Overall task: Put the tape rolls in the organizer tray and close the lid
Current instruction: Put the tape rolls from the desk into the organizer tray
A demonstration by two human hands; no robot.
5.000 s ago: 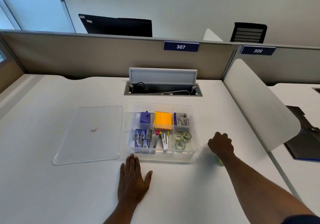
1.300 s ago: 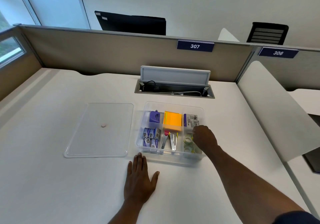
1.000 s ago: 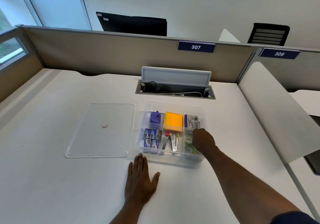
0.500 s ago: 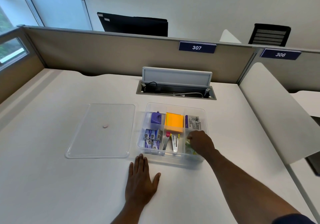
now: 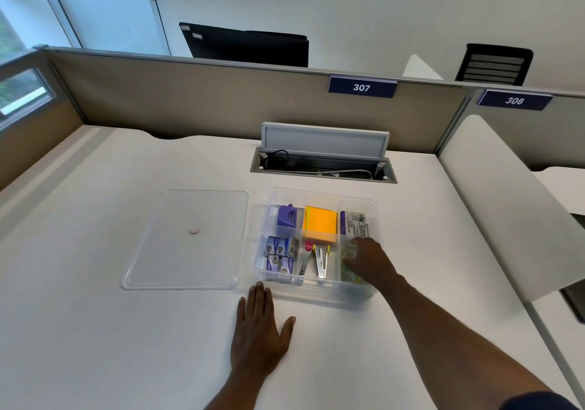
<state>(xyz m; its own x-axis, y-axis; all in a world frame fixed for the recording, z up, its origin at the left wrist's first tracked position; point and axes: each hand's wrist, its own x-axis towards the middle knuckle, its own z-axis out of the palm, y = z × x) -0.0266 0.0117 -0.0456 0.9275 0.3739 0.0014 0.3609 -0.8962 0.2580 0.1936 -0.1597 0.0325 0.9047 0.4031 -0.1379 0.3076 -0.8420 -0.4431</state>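
The clear organizer tray (image 5: 323, 191) stands open in the middle of the white desk. Its right front compartment holds clear tape rolls with green cores (image 5: 349, 276). My right hand (image 5: 368, 262) reaches down into that compartment, with its fingertips closed on one tape roll (image 5: 349, 252); the hand hides most of the other rolls. My left hand (image 5: 259, 335) lies flat on the desk just in front of the tray's left corner, fingers spread and holding nothing. The clear lid (image 5: 186, 238) lies flat on the desk to the left of the tray.
Other tray compartments hold a purple sharpener (image 5: 286, 216), orange sticky notes (image 5: 319, 223), staple boxes (image 5: 280, 253), staplers (image 5: 316, 260) and a printed packet (image 5: 356, 224). An open cable hatch (image 5: 323, 169) sits behind the tray. A white divider panel (image 5: 512, 210) bounds the desk on the right.
My right hand brought a tape roll from the desk at the tray's right into the right front compartment and has sunk lower into it. My left hand has stayed flat.
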